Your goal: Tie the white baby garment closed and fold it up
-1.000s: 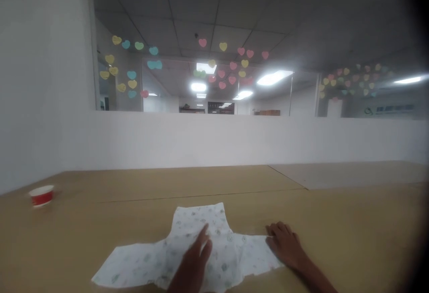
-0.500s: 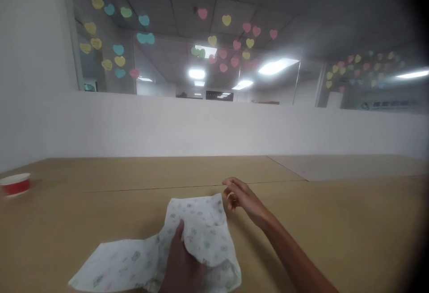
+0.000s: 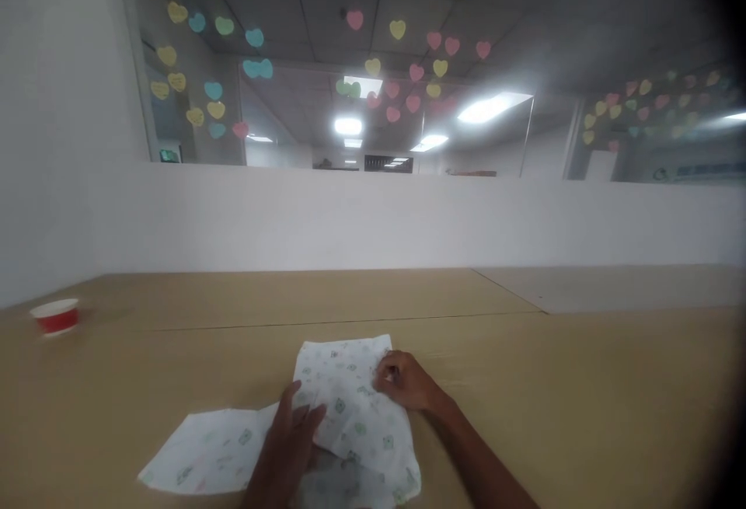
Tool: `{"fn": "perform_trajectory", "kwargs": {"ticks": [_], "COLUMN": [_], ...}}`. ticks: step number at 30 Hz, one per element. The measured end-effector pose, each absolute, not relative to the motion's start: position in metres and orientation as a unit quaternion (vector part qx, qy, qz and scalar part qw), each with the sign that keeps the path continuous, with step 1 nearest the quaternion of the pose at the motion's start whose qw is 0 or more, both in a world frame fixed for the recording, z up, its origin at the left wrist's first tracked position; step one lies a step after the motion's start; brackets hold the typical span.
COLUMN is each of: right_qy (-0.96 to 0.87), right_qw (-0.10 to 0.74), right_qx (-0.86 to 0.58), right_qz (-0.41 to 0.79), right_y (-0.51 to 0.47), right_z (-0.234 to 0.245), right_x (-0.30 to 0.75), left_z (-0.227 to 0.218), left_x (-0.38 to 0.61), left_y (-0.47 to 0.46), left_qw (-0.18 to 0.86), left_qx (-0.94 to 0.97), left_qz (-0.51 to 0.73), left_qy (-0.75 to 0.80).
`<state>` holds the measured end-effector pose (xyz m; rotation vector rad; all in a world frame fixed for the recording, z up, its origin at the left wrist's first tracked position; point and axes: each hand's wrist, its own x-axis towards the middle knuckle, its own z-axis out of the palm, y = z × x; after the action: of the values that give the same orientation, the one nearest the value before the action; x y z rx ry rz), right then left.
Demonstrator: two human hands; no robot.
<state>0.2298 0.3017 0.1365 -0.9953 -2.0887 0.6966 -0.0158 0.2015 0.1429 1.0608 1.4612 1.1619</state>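
A white printed cloth (image 3: 361, 416) with small green and grey motifs lies on the table in front of me, partly folded, and one long flap (image 3: 210, 451) stretches out to the left. My left hand (image 3: 285, 435) rests on the fold between flap and main part, its thumb and fingers apart. At the cloth's upper right edge, my right hand (image 3: 408, 381) is closed, with curled fingertips pinching the edge. The cloth's near end runs out of view at the bottom.
A red and white paper bowl (image 3: 57, 318) stands at the far left on the tan table (image 3: 583, 400). Behind the table rises a low white wall (image 3: 350, 221) with glass above it, dotted with heart-shaped sticky notes (image 3: 397, 29).
My right hand has come down from beyond the cloth onto its right edge and closed there. My left hand has shifted left from under the upper layer, which now lies flatter.
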Motion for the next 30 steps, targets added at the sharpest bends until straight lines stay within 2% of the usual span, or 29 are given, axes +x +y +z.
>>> {"fn": "perform_trajectory", "kwargs": {"ticks": [6, 10, 14, 17, 19, 21, 23, 27, 30], "right_qy": [-0.801, -0.800, -0.813, -0.815, -0.817, -0.817, -0.816, -0.815, -0.809], "right_qw": [0.231, 0.226, 0.231, 0.229, 0.235, 0.242, 0.247, 0.267, 0.285], "right_qx": [-0.453, -0.444, -0.446, -0.451, -0.451, -0.454, -0.458, -0.458, -0.460], "right_qz": [0.315, 0.333, 0.296, 0.285, 0.274, 0.261, 0.253, 0.234, 0.232], "right_y": [0.300, 0.304, 0.306, 0.304, 0.302, 0.300, 0.300, 0.304, 0.308], "right_z": [0.141, 0.138, 0.135, 0.136, 0.138, 0.139, 0.139, 0.132, 0.126], "right_x": [0.240, 0.245, 0.248, 0.247, 0.246, 0.244, 0.242, 0.239, 0.238], "left_z": [0.136, 0.135, 0.137, 0.138, 0.138, 0.136, 0.132, 0.113, 0.097], "left_x": [-0.027, -0.022, -0.021, -0.022, -0.016, -0.002, 0.023, 0.079, 0.101], "left_y": [0.200, 0.199, 0.198, 0.199, 0.195, 0.188, 0.178, 0.167, 0.170], "left_qw": [0.395, 0.360, 0.331, 0.231, 0.133, 0.091, 0.142, 0.315, 0.363], "left_qx": [0.541, 0.557, 0.567, 0.590, 0.611, 0.639, 0.697, 0.798, 0.772], "left_qz": [0.418, 0.420, 0.376, 0.358, 0.392, 0.418, 0.393, 0.224, 0.238], "left_qy": [0.614, 0.620, 0.653, 0.686, 0.674, 0.640, 0.582, 0.462, 0.465]}}
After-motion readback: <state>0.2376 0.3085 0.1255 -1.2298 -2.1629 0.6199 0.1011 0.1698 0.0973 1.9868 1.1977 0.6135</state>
